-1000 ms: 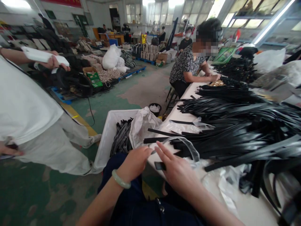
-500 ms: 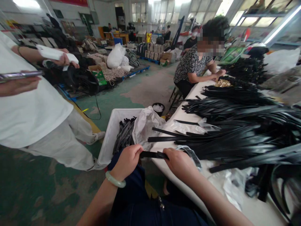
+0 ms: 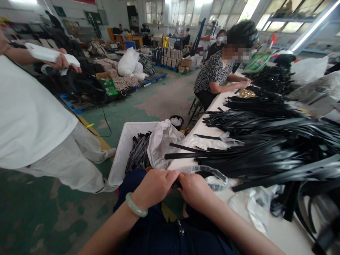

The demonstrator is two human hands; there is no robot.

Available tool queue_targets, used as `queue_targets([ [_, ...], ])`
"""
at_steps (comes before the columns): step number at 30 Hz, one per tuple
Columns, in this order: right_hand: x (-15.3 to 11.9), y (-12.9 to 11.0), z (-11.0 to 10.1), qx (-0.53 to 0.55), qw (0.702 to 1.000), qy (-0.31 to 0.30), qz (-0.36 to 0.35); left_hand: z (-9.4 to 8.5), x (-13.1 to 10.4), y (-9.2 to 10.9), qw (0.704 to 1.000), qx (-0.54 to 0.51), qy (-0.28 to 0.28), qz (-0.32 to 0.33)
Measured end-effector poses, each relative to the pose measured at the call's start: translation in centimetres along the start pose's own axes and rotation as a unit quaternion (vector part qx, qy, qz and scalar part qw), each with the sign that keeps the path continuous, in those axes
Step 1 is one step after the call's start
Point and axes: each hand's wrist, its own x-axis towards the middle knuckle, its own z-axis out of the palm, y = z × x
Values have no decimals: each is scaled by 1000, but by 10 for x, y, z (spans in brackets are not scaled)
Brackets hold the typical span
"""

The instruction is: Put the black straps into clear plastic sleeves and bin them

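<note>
My left hand (image 3: pixel 156 185), with a pale green bangle (image 3: pixel 136 205) at its wrist, is closed on a black strap (image 3: pixel 175 185). Fingers pressed together, my right hand (image 3: pixel 194 187) grips the same strap right beside it. The two hands meet above my lap, so only a short dark bit of the strap shows between them. Just to the right, a pile of long black straps (image 3: pixel 255 156) lies on the pale table (image 3: pixel 183 165), some ends jutting past its edge. A clear plastic loop (image 3: pixel 220 179) rests near my right hand.
On the floor to the left stands a white bin (image 3: pixel 119 152) holding black straps, a whitish sack (image 3: pixel 163 141) against it. A person in white (image 3: pixel 32 117) stands at the left. Another person (image 3: pixel 212 72) sits working farther along the table. A black bucket (image 3: pixel 176 122) is beyond the bin.
My hands have come together; before, they were apart with a length of black strap stretched between them. The view has shifted slightly.
</note>
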Motion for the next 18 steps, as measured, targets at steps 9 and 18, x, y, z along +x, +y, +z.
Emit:
queue_targets([
  [9,-15,30,-6,-67,998,1,-3,0,-35,-29,980,56,191,-27],
  [18,9,47,-55,186,741,645,-3,-24,-127,-100,894,-93,208,-386],
])
